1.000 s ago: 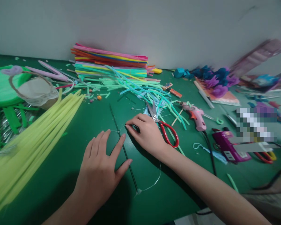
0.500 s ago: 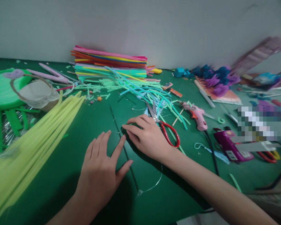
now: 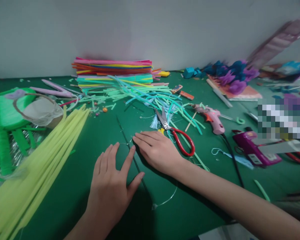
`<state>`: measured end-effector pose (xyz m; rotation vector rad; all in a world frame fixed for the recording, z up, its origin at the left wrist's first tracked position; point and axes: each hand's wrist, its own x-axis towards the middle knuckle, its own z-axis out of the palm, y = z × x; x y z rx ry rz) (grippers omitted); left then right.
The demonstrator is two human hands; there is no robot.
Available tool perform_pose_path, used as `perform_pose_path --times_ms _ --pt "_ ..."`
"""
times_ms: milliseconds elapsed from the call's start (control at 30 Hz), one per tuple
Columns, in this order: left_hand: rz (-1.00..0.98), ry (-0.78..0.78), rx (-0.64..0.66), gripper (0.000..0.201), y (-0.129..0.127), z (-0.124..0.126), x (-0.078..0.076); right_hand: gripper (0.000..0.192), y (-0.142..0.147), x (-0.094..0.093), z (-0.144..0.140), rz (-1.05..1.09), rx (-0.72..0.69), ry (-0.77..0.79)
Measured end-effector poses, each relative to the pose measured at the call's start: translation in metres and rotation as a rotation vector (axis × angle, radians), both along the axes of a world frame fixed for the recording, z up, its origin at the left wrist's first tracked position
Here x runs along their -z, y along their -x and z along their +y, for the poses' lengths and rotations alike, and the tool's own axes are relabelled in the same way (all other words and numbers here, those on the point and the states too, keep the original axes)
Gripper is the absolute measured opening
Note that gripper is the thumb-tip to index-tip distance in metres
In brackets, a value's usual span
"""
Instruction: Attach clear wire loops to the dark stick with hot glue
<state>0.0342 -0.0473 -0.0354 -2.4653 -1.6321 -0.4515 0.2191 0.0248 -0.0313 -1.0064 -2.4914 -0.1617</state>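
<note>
A thin dark wire (image 3: 121, 127) lies slantwise on the green table (image 3: 90, 180), and a clear thread (image 3: 168, 200) crosses it between my hands. My left hand (image 3: 111, 185) rests palm down with fingers and thumb spread. Its index fingertip is at the wire, near the crossing. From the other side my right hand (image 3: 161, 151) lies flat, its stretched fingers close together and their tips just right of the crossing. Whether those fingertips press on the thread I cannot tell. Red-handled scissors (image 3: 183, 143) lie half open just beyond my right hand.
Yellow pipe cleaners (image 3: 47, 160) lie at left beside a green fuzzy item (image 3: 5, 113). Coloured pipe cleaner bundles (image 3: 112, 68) stand by the wall, with cut green and blue pieces (image 3: 140, 90) before them. At right are a pink glue gun (image 3: 216, 121) and a purple device (image 3: 256, 148).
My right hand's fingers have flattened and drawn together beside the wire. My left hand keeps nearly the same pose. The whole view has shifted slightly.
</note>
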Motion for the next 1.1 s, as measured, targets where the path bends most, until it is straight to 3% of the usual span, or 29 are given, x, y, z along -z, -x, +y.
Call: perform_pose_path --times_ms 1100 --pt "0.003 -0.024 0.0 0.057 0.0 -0.0001 -0.0001 0.039 -0.0001 0.0044 -0.0109 -0.082 0.007 0.051"
